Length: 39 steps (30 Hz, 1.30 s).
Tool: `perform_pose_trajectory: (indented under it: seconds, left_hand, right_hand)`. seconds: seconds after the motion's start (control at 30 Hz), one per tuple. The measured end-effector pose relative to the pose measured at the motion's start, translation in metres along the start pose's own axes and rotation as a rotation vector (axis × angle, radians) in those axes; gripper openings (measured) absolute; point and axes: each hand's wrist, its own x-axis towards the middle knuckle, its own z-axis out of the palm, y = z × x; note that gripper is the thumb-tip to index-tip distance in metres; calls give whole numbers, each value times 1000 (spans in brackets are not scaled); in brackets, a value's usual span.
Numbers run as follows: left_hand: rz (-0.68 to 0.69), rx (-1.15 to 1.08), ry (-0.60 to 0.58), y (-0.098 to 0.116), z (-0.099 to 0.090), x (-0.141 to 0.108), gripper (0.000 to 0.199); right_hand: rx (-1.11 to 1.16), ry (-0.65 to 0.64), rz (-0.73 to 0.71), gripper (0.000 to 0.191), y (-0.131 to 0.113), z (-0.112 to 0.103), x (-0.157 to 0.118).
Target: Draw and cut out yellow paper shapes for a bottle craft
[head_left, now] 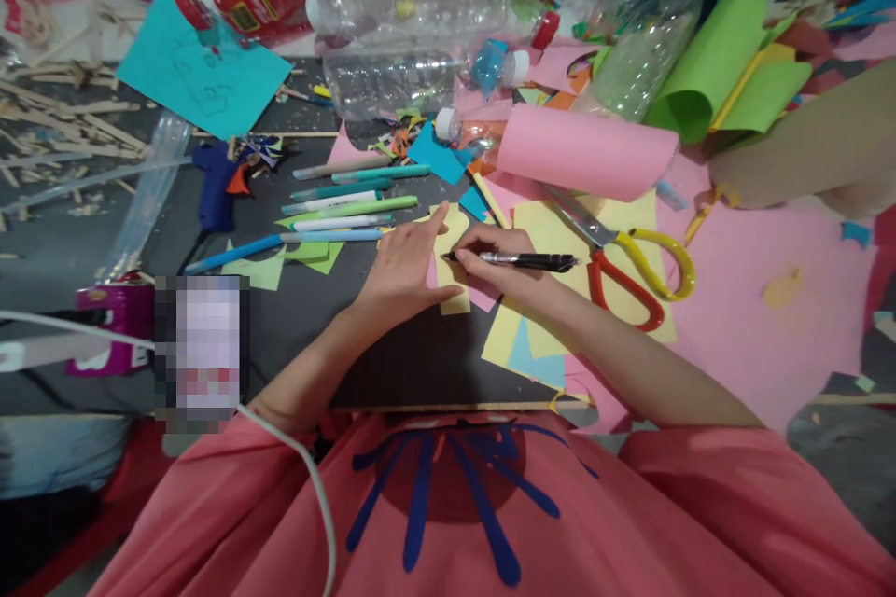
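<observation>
A narrow piece of yellow paper [455,298] lies on the dark table in front of me. My left hand [404,266] rests over its left side, thumb and fingers spread. In my right hand [494,247] is a black pen [536,260], pinched near its tip, which points left onto the paper. Pink paper shows partly under the yellow piece. Just right of my right hand are large scissors [616,252] with one yellow and one red handle, lying on yellow sheets [542,298]. Several markers [354,205] lie beyond my left hand.
Clear plastic bottles [392,79] crowd the back, one wrapped in pink paper [588,152]. A blue glue gun [216,187] and wooden sticks [77,121] lie left. A white cable [312,476] crosses my left arm. Another person's arm [812,145] reaches in from the right, over pink paper [756,317].
</observation>
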Motion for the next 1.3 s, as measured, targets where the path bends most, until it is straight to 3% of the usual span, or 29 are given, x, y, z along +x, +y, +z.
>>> perform_pose_trajectory:
  seconds: [0.57,0.73,0.87,1.3]
  left_hand:
    - [-6,13,-2,1,-1,0,102]
    - [0,9,-12,1,-2,1,102]
    - [-5,22,-9,2,-1,1,101]
    - [-46,32,-43,6,-5,1,100]
  right_hand:
    - [-37,68,5,17,-4,1,1]
    - [-41,21,-28,16,-5,1,2]
    - [-21,34,-5,15,-5,1,2]
    - [-16,-100,52,14,-8,-5,5]
